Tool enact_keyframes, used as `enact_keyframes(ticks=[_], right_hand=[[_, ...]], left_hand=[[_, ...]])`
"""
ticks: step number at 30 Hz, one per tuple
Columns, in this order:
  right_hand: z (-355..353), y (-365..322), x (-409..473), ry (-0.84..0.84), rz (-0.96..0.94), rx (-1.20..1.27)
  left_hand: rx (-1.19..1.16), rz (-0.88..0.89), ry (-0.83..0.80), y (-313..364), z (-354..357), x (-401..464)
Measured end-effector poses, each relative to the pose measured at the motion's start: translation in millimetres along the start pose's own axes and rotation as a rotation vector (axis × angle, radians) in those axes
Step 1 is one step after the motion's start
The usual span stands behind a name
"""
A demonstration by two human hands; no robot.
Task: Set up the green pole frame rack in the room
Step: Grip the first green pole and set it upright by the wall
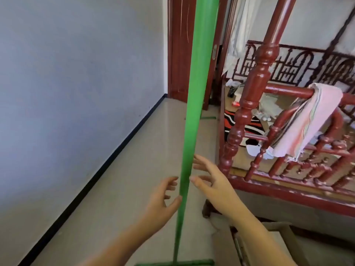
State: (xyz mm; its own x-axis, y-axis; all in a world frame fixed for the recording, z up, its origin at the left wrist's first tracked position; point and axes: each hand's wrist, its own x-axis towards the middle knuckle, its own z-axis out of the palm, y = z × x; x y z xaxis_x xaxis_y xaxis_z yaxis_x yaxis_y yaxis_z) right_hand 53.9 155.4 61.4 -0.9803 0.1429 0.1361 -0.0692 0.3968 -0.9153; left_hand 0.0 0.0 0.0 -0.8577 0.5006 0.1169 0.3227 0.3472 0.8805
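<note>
A tall green pole (196, 96) stands upright in the middle of the view, rising from a green cross bar (199, 263) on the floor at the bottom edge. A second green base piece (208, 118) lies on the floor farther back. My left hand (163, 200) is just left of the pole with fingers spread, its thumb tip close to or touching the pole. My right hand (211, 181) is just right of the pole, fingers apart, not wrapped around it. The pole's top runs out of the frame.
A grey wall with black skirting (107, 160) runs along the left. A red carved wooden bed frame (247, 104) with a pink towel (311, 121) over its rail fills the right. A dark red door (182, 50) stands behind. A cardboard box (278, 244) sits at lower right.
</note>
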Motion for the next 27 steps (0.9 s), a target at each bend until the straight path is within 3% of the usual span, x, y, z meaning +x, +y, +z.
enact_keyframes(ticks=[6,13,27], right_hand=[[14,-7,9,-0.07,-0.007,0.033],[18,-1,24,-0.034,-0.065,0.064],[110,-28,94,-0.151,-0.161,0.13]], left_hand=[[-0.04,-0.092,0.009,-13,27,1],[-0.161,-0.15,0.056,2,32,14],[0.006,-0.196,0.272,-39,-62,19]])
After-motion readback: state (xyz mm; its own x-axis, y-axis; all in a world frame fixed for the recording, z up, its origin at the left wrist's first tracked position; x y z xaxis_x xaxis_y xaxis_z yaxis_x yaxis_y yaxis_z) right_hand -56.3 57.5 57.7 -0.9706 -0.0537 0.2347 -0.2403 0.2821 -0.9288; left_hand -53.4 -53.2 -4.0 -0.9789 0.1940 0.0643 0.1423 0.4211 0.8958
